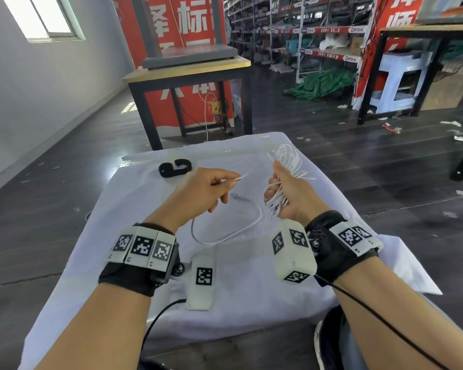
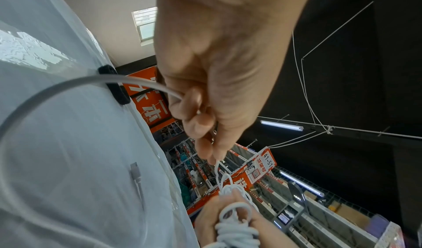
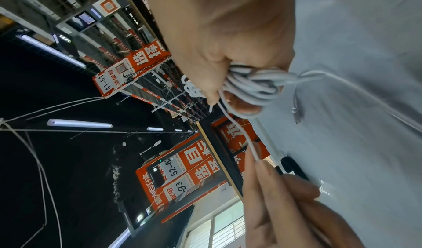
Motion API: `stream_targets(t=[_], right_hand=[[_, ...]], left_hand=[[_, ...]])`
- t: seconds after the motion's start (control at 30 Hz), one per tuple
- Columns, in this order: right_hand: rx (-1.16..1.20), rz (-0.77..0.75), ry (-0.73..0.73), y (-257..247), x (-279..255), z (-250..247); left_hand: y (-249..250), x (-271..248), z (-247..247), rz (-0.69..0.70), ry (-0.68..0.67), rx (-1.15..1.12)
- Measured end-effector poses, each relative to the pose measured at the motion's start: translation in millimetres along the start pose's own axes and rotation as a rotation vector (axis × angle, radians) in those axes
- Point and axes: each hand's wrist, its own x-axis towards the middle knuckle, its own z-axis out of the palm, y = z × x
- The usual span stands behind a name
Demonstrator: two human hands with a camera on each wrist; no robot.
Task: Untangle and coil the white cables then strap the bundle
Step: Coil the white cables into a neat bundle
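Observation:
My right hand (image 1: 283,193) grips a coiled bundle of white cable (image 1: 287,160) above the white-covered table (image 1: 150,204); loops stick out above and below the fist. The same bundle (image 3: 251,85) shows in the right wrist view inside my curled fingers. My left hand (image 1: 211,185) pinches a loose stretch of the white cable (image 1: 242,177) between thumb and fingertips, a short way left of the bundle. From it a slack loop (image 1: 225,236) hangs down to the cloth, ending in a plug (image 2: 136,172). A black strap (image 1: 174,168) lies curled at the table's far left.
A wooden-topped table (image 1: 190,68) with black legs stands beyond mine, red banners behind it. Storage shelves (image 1: 305,36) fill the back. Another table (image 1: 425,30) and a white stool (image 1: 401,81) are at the right. Paper scraps litter the dark floor.

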Motion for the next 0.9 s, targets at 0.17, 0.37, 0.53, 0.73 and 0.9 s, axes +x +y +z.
stream_targets(t=[0.17, 0.37, 0.53, 0.73, 0.9], right_hand=[[0.085, 0.085, -0.028, 1, 1, 3], [-0.072, 0.14, -0.215, 8, 8, 5], [0.121, 0.025, -0.073, 0, -1, 2], [0.169, -0.289, 0.226, -18, 6, -12], [-0.104, -0.401, 0.257, -20, -2, -7]], left_hand=[[5, 0, 11, 0.04, -0.02, 0.074], [7, 1, 23, 0.07, -0.088, 0.141], [9, -3, 20, 0.028, -0.291, 0.213], [9, -7, -3, -0.078, -0.365, -0.067], [16, -15, -20, -0.044, -0.403, -0.236]])
